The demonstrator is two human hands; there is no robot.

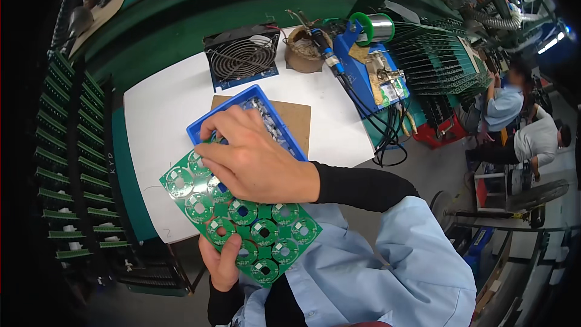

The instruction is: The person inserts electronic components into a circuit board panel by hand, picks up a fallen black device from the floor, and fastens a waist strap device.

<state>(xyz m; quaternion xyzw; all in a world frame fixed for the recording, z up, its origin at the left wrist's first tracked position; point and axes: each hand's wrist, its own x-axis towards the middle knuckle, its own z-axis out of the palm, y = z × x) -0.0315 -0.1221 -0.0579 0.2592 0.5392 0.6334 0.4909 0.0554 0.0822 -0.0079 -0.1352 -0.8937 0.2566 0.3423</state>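
Green circuit-board panel [242, 215] of round ring-shaped boards, held tilted above the near edge of the white work surface [163, 109] and partly over the person's lap. The left hand [221, 263] grips the panel's lower edge from beneath, thumb on its top face; the right hand [254, 157] lies curled across the panel's upper part, fingertips reaching into a blue plastic tray [242, 106] of small parts, though whether they pinch anything cannot be told. The tray rests on a brown board [293, 118], touching the panel's upper corner. Bare white surface lies open to the left of the tray; behind it stand a small black fan [242, 54], a soldering iron [327, 54] in its stand and a solder spool [375, 27]. Racks of green boards [66, 145] line the left edge. Seated workers [526, 127] occupy the aisle at right.
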